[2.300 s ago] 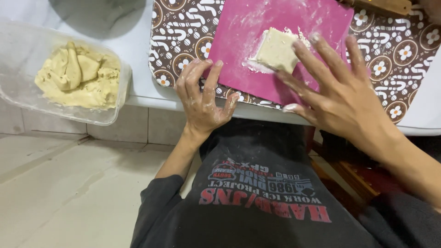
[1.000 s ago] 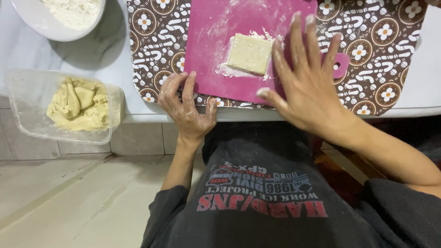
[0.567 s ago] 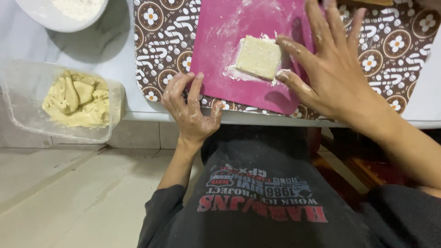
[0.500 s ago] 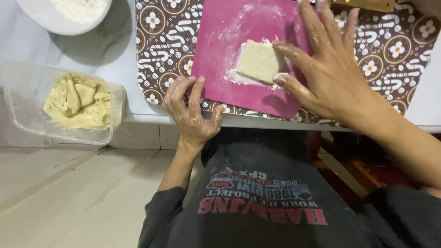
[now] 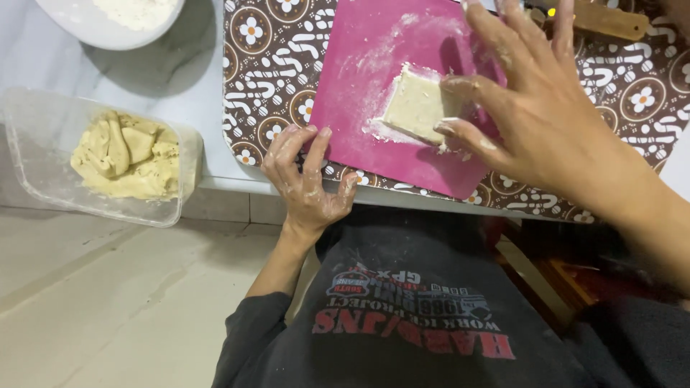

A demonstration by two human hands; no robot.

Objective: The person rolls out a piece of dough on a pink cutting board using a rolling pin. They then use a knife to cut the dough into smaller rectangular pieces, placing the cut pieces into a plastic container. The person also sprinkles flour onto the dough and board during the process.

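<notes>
Now the right hand point(image 5: 546, 122) has closed in on the dough block point(image 5: 420, 104), where a moment ago it lay flat beside it; the squaring-up looks to be under way. Left of the pink mat point(image 5: 381, 93) sits a clear tub point(image 5: 43, 129) of more dough. The left hand point(image 5: 305, 179) rests spread, fingers wide, on the mat's near left corner, pinning it. The block lies at the mat's middle, the right thumb and forefinger touching its right edge, other fingers splayed above.
</notes>
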